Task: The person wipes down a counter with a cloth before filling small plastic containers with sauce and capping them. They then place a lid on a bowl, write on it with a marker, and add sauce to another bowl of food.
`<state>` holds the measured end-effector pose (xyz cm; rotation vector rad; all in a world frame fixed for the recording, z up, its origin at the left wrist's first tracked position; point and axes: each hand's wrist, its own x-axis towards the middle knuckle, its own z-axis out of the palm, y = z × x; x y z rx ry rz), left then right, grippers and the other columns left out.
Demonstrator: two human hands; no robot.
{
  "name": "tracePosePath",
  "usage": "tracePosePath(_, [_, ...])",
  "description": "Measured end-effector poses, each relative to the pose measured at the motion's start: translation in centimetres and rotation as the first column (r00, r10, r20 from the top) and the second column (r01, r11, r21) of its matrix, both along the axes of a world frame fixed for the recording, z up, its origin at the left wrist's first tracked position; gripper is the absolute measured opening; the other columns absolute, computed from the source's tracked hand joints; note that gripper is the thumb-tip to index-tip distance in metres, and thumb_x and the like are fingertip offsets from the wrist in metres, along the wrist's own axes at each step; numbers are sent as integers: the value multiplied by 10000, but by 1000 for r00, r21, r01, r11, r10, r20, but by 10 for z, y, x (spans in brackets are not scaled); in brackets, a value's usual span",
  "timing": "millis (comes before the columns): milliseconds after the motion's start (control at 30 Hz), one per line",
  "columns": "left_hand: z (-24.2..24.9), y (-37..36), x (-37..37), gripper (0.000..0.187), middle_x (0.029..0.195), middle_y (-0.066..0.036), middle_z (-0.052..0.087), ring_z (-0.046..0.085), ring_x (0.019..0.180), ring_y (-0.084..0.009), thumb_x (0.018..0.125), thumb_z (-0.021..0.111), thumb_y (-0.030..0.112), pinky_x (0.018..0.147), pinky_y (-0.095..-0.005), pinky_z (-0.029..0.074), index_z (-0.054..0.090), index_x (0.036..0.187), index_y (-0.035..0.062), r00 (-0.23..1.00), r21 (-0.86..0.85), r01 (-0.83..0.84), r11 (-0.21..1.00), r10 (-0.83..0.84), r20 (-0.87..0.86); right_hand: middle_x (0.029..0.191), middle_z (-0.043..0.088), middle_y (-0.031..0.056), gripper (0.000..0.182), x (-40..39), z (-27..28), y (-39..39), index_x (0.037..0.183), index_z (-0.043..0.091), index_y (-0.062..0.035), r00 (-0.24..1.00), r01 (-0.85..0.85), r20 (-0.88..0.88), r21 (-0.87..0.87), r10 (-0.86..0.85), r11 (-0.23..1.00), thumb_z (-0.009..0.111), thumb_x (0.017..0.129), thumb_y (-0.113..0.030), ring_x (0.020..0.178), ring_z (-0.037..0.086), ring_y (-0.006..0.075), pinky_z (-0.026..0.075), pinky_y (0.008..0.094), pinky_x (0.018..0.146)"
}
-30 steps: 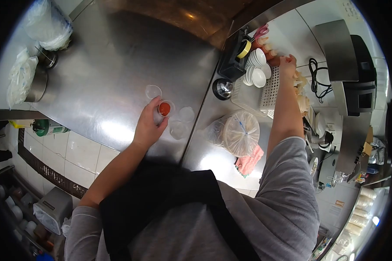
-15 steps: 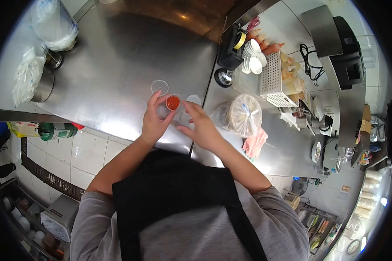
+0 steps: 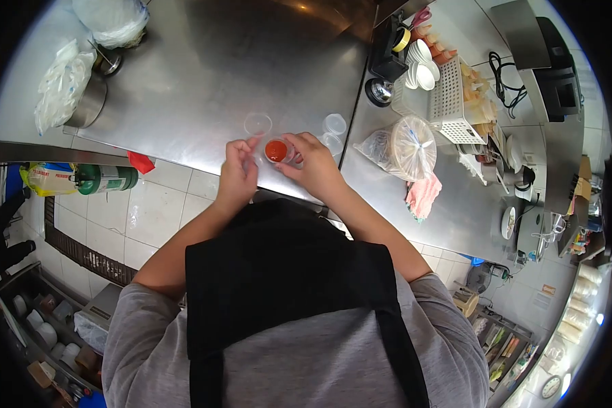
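A small clear cup of red sauce [image 3: 275, 151] is held in my right hand [image 3: 313, 163], with thumb and fingers around its right side. My left hand [image 3: 238, 173] is just left of the cup, its fingers curled in. A round clear lid [image 3: 258, 124] is at the left fingertips, and they appear to pinch its near edge. Right of the hands, a clear plastic cup or lid [image 3: 334, 124] lies on the steel counter [image 3: 204, 88], with a second clear piece [image 3: 330, 143] beside it.
A plastic-wrapped round stack [image 3: 413, 149] and a pink cloth [image 3: 424, 196] lie to the right. Behind them stand a white basket [image 3: 449, 98] of sauce bottles, white bowls [image 3: 421, 68] and a call bell [image 3: 379, 92]. A metal pot [image 3: 90, 105] and bagged items [image 3: 62, 85] are at left.
The cup of sauce has passed from my left hand to my right. My left hand has let go of it and curled. The clear lid has shifted nearer to me. The view has moved.
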<state>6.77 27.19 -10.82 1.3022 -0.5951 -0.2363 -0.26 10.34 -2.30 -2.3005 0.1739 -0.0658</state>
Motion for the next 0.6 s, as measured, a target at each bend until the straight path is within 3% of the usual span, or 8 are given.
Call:
tracePosePath(67, [3, 9, 20, 413, 1391, -207, 486, 502, 1282, -259, 881, 456, -136, 1079, -366, 384, 388, 1265, -1, 989, 444, -134, 886, 145, 9, 1059, 614, 136, 555, 0, -2, 4, 1230, 589, -32, 1000, -21, -2, -16, 21, 1000, 802, 730, -146, 791, 639, 247, 541, 327, 729])
tracePosePath(100, [6, 5, 26, 387, 1330, -214, 530, 541, 1203, -325, 932, 527, 2, 1029, -390, 428, 445, 1311, 0, 967, 432, -249, 867, 197, 160, 1006, 628, 133, 555, 0, -3, 6, 1226, 591, -35, 999, -41, -5, -32, 40, 999, 803, 727, -152, 765, 636, 242, 535, 328, 714])
tracePosePath(133, [8, 1, 32, 387, 1330, -214, 530, 541, 1203, -325, 932, 527, 2, 1029, -390, 428, 445, 1311, 0, 967, 434, -248, 866, 198, 158, 1006, 628, 133, 555, 2, -4, 8, 1226, 591, -35, 999, -41, -8, -30, 41, 999, 803, 727, -152, 765, 636, 242, 535, 328, 714])
tracePosePath(200, [28, -5, 40, 487, 1334, -183, 535, 502, 1237, -344, 979, 520, 152, 1105, -442, 326, 383, 1438, 64, 969, 453, 8, 891, -118, 215, 837, 642, 109, 535, 6, -5, 9, 1198, 597, -33, 993, -18, -116, -31, 14, 999, 802, 724, -174, 704, 636, 236, 523, 336, 670])
tracePosePath(233, [34, -4, 42, 529, 1432, -146, 468, 406, 1344, -332, 1017, 437, 324, 1170, -496, 172, 326, 1493, 122, 939, 580, 171, 796, -309, 148, 837, 642, 109, 535, 8, -9, 7, 1198, 597, -33, 993, -18, -116, -33, 14, 999, 802, 724, -174, 704, 636, 236, 523, 336, 670])
tracePosePath(367, [31, -6, 28, 528, 1554, -83, 317, 207, 1471, -279, 1032, 319, 403, 1188, -529, 68, 323, 1496, 150, 830, 788, 93, 609, -484, 277, 738, 634, 123, 477, 8, -27, 2, 1118, 593, -16, 980, 31, -195, -20, -34, 999, 801, 717, -166, 666, 633, 276, 509, 365, 648])
tracePosePath(467, [31, -3, 37, 533, 1549, -83, 326, 222, 1465, -284, 1030, 332, 403, 1192, -510, 73, 312, 1496, 145, 812, 762, 220, 610, -547, 203, 724, 626, 109, 510, 7, -25, 0, 1146, 581, -14, 973, 75, -220, 32, -66, 997, 806, 717, -174, 654, 629, 258, 505, 351, 635])
tracePosePath(600, [21, -3, 38, 519, 1555, -100, 310, 214, 1468, -297, 1014, 411, 321, 1190, -504, 82, 310, 1494, 151, 800, 800, 178, 573, -557, 221, 769, 625, 74, 565, 5, -30, -6, 1235, 551, 1, 965, 89, -257, 131, -53, 987, 798, 748, -146, 675, 629, 184, 499, 325, 629])
